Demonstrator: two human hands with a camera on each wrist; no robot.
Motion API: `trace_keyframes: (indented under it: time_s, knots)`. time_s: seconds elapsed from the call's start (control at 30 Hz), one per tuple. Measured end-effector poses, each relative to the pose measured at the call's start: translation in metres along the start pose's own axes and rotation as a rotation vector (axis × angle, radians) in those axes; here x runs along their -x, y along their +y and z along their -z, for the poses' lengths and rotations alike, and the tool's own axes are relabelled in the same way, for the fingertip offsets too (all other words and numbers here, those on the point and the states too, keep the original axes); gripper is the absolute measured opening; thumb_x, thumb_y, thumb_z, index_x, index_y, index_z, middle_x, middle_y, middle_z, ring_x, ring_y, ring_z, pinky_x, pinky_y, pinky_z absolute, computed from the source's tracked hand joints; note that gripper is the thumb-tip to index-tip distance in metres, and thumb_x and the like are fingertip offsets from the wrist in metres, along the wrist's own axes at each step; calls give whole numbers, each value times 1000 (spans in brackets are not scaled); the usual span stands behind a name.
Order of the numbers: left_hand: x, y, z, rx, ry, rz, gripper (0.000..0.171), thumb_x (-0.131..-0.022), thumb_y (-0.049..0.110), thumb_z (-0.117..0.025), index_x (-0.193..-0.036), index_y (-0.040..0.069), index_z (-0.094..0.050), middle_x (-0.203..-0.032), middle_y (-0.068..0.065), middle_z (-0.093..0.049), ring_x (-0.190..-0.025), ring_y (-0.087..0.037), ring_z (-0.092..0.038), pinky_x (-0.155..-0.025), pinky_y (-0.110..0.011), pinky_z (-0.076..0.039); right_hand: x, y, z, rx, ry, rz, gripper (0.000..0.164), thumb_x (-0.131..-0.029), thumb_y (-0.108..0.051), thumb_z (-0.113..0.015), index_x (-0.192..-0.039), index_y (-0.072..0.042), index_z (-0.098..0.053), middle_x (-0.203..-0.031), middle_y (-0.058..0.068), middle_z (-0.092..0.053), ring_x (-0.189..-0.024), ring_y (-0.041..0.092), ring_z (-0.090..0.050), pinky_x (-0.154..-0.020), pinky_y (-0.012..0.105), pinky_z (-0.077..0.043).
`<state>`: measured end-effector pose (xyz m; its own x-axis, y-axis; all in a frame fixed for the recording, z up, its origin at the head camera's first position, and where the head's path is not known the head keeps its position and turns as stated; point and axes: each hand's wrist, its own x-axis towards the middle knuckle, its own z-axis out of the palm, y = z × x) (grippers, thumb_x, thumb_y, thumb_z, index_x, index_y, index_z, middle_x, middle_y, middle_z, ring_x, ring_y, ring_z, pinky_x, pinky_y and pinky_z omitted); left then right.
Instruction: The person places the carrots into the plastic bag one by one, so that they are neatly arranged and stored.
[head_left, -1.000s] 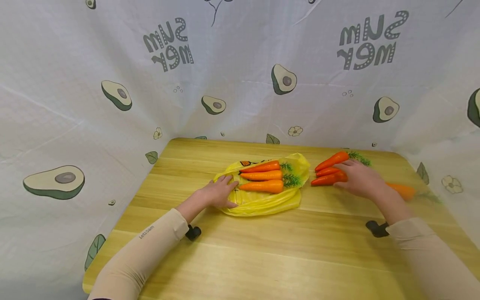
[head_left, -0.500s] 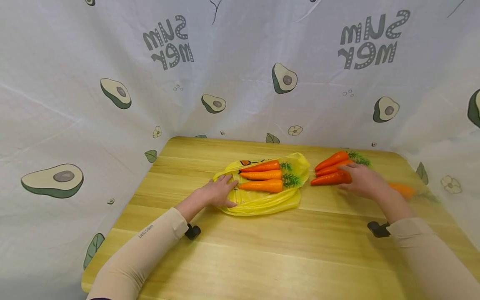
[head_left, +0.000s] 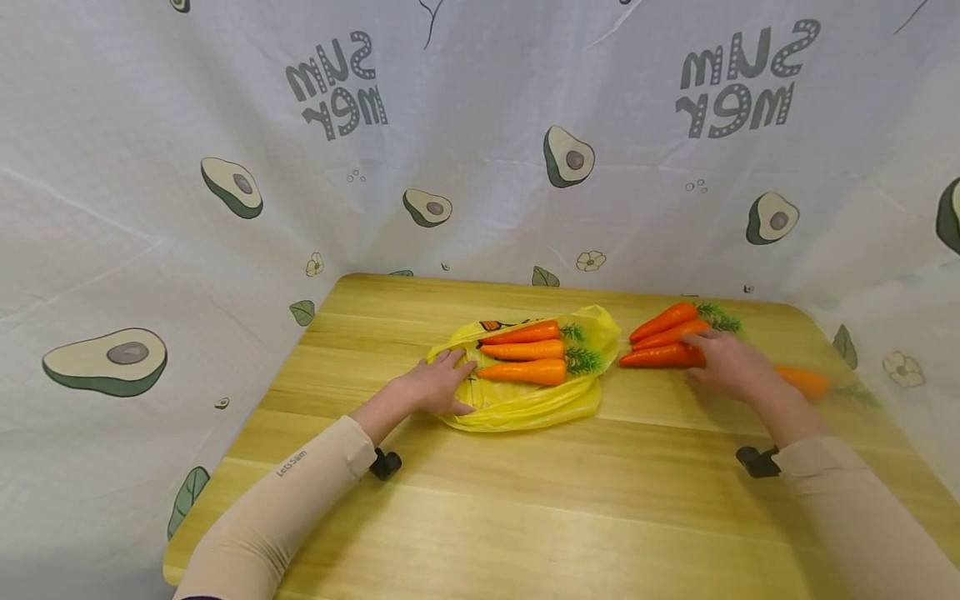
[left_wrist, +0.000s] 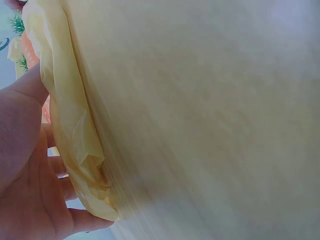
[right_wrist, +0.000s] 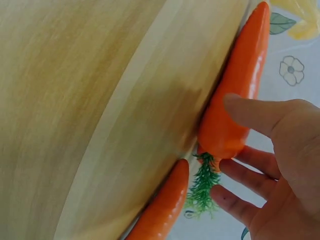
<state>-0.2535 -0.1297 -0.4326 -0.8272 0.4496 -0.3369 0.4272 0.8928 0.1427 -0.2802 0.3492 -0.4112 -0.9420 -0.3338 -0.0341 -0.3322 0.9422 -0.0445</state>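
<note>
A yellow plastic bag is spread on the table, with three orange carrots side by side on it, green tops pointing right. My left hand rests on the bag's left end, fingers spread. Right of the bag lie three redder carrots, their tips to the left. At the thick end of the nearest red carrot is my right hand, thumb against its side and fingers loosely extended by the leafy tops. Another carrot lies partly hidden behind my right forearm.
The wooden table carries all of this. A white curtain with avocado prints hangs close behind it and at both sides. Black wrist mounts sit under my sleeves.
My right hand has slid slightly right, uncovering more of the nearest red carrot, which has turned a little and lies straighter. The left hand and the bag have stayed put.
</note>
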Motion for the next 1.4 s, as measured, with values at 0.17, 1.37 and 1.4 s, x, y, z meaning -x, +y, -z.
trace_keyframes:
  time_s: [0.17,1.37,1.4]
  knots:
    - [0,-1,-1,-9,-3,1,88,-94,58,-62,-162,20,-22,-170,-12,-10,-156,-36,-13,-118,-65,-22,0,-2,-2,2,62,75,53,-83,-10,-79,-132,-1,-62,-124,33,-62,-106,55,-59,-89,67,-48]
    - [2,2,-1,-12,4,13,87,-94,59,-62,-162,22,-24,-170,-11,-10,-156,-34,-13,-118,-65,-23,9,-7,6,-38,157,135,47,-84,-4,-75,-126,10,-60,-111,35,-63,-97,52,-58,-88,67,-47]
    - [1,2,-1,-14,5,14,87,-94,59,-62,-162,22,-24,-170,-11,-11,-156,-34,-13,-118,-65,-23,10,-8,8,-39,153,131,48,-84,-4,-76,-126,11,-60,-113,37,-62,-98,54,-58,-89,68,-46]
